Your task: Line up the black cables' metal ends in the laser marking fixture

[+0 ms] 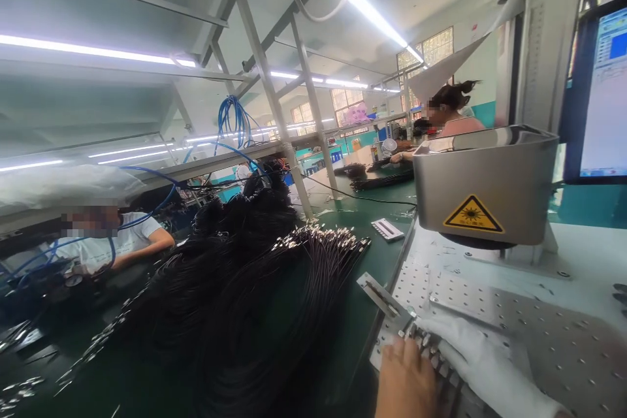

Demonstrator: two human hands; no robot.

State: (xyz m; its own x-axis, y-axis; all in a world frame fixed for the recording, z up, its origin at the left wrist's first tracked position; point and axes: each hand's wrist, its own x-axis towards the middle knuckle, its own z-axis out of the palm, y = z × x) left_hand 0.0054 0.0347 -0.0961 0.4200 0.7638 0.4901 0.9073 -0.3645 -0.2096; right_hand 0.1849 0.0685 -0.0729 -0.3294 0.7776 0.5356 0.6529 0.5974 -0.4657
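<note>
My left hand (406, 375) is bare, at the lower right, with its fingers curled together over a row of cable ends (425, 344) with small metal connectors. My right hand (473, 356), in a white glove, reaches in from the right, its fingers bent against the same row. The cable ends lie along a slotted metal strip fixture (385, 299), which sticks out beyond my fingertips over the edge of a perforated metal plate (470, 300). My fingers partly hide the connectors. Above the plate hangs the grey head of a laser machine (484, 183) with a yellow warning label.
A large heap of black cables (235, 274) covers the green table (337, 339) on the left, with silvery connectors bunched toward me. A white slotted strip (386, 230) lies behind the plate. A monitor (605, 91) stands right. Co-workers sit at left and back right.
</note>
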